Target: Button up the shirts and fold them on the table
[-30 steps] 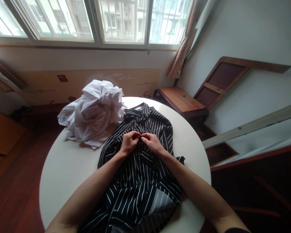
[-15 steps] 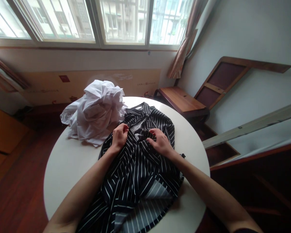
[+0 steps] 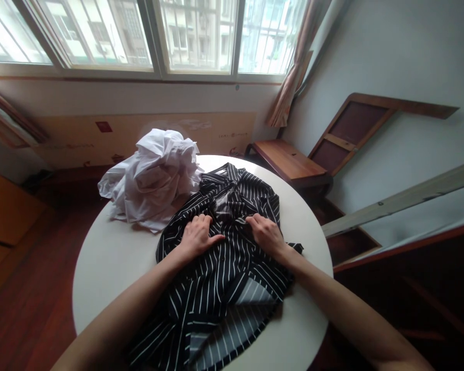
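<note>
Head view, lowest part of the frame: 2 bare forearms come in from the bottom corners over a round white counter (image 3: 108, 268). A black shirt with white stripes (image 3: 216, 293) lies spread down the middle of it. The shirt's near hem is folded back to show a paler inside, and it reaches the counter's near edge at bottom centre.

At mid-frame the left hand (image 3: 196, 236) lies palm down on the shirt, its grip fully open and flat, fingers stretched toward the collar and closed on nothing. Just to its right, apart from it, the right hand (image 3: 266, 233) presses down on the cloth as well. Its grip is open with the fingers slightly bent and has hold of nothing.

Bare counter shows in a broad patch at centre left of the frame and in a narrower strip along the right rim, where a shirt corner lies near the edge.

Further up, a crumpled white garment (image 3: 154, 172) sits at the counter's far left edge, touching the striped shirt and partly overhanging the rim.

Beyond, a wooden chair (image 3: 290, 162) stands close to the far right rim, and dark wooden floor (image 3: 19, 309) lies open at left. A cardboard panel (image 3: 139, 136) leans under the window (image 3: 197, 33) across the top.
</note>
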A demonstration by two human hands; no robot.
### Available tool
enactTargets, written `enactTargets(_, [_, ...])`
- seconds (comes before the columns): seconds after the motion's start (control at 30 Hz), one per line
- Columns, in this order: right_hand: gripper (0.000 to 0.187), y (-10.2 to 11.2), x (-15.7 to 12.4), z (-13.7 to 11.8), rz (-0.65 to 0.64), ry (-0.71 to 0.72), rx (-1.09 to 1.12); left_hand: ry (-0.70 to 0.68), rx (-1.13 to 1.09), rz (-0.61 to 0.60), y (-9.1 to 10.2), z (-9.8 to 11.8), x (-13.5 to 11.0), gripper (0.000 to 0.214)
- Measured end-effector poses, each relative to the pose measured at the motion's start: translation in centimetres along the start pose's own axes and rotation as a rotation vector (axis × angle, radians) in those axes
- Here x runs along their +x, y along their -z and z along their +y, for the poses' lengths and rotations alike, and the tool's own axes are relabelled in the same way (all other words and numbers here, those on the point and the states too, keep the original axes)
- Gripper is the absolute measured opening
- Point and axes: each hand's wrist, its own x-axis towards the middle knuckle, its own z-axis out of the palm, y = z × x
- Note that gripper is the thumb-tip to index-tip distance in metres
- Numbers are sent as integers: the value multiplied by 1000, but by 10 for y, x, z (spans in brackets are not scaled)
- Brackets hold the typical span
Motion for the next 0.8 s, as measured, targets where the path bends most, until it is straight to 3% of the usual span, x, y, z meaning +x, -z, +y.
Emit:
enactTargets(0.1, [24, 10, 2, 22, 1, -251, -154, 44, -63, 8, 1, -7, 7, 51])
enactTargets(0.2, [28, 31, 0, 36, 29, -377, -256, 33, -144, -1, 3, -6, 9, 37])
enactTargets(0.3, [45, 55, 1, 29, 209, -345, -198, 6, -245, -69, 6, 0, 11, 23])
enactTargets(0.4, [52, 66, 10, 4, 230, -121, 86, 27, -284, -103, 6, 8, 17, 25])
enactTargets(0.5, [29, 55, 23, -25, 55, 12, 444, 48, -320, -86, 1, 13, 22, 18])
enactTargets(0.6, [12, 30, 34, -44, -67, -91, 627, 67, -503, -54, -3, 11, 22, 12])
enactTargets(0.67, [9, 16, 38, -51, -75, -145, 691, 74, -682, -35, -3, 9, 20, 13])
enactTargets(0.8, [7, 7, 39, -56, 68, -293, 790, 138, -842, 61, -1, 5, 19, 13])
